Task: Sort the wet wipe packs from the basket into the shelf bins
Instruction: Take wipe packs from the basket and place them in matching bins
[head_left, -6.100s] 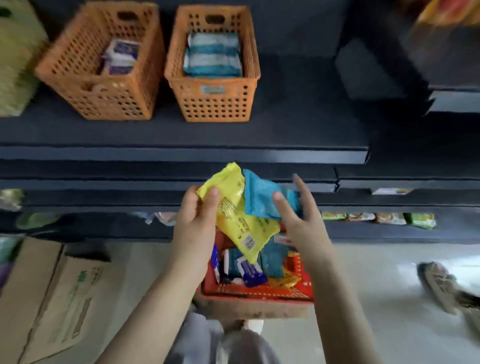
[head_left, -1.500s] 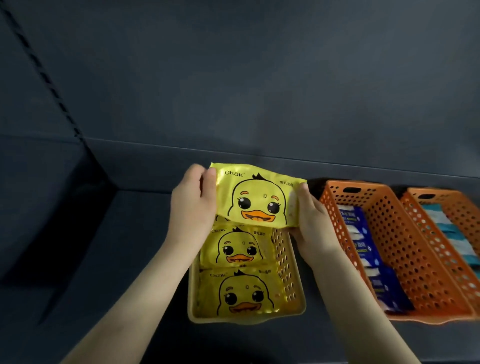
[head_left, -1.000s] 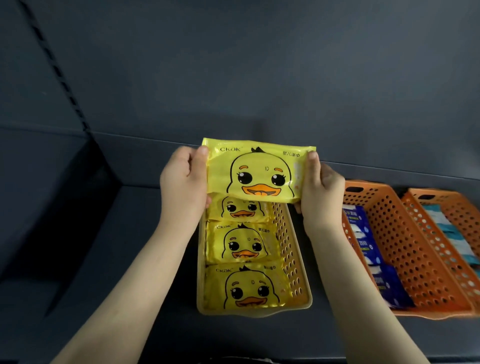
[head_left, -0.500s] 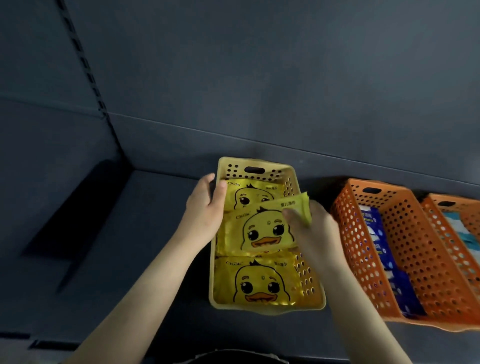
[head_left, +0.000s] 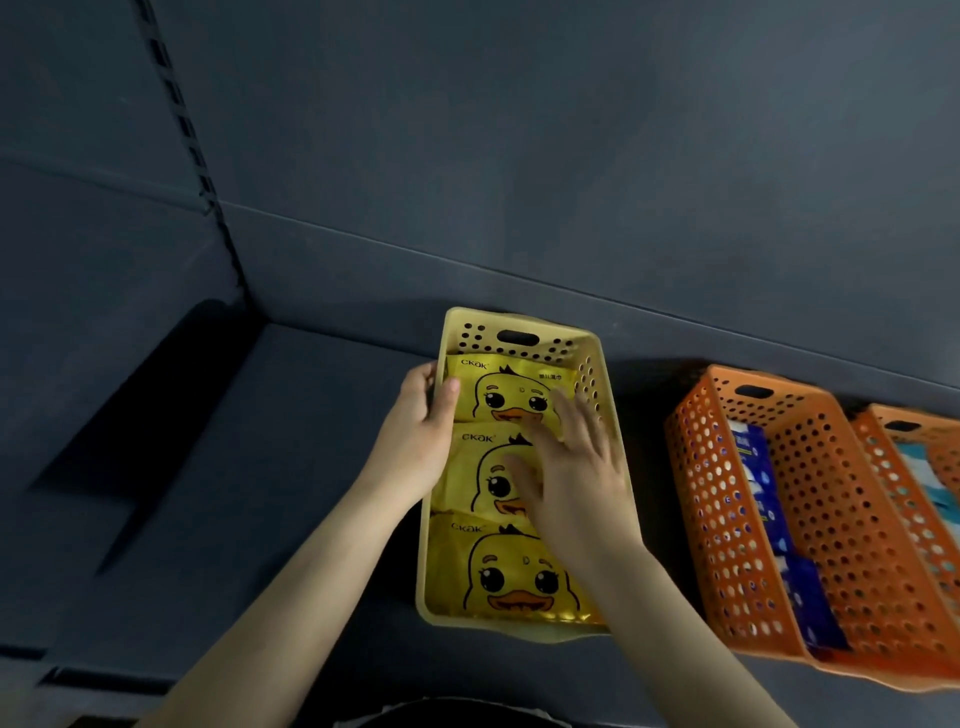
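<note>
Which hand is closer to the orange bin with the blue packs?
Right. The right hand lies flat on the duck packs in the yellow bin, on the side nearer the orange bin; the left hand grips the yellow bin's left wall.

We face a dark blue-grey shelf (head_left: 291, 467) whose flat board runs the width of our view. Behind it rises a matte back panel (head_left: 571, 156) of the same colour, crossed by a thin seam (head_left: 519, 275) that slopes down to the right. At upper left a slotted upright (head_left: 179, 119) runs diagonally down to the board's rear corner, and beyond it we see a neighbouring bay (head_left: 78, 104). The light is dim and even. A dark angular shadow (head_left: 156, 415) lies across the board's left part. At lower left we see the board's front lip (head_left: 78, 670).
</note>
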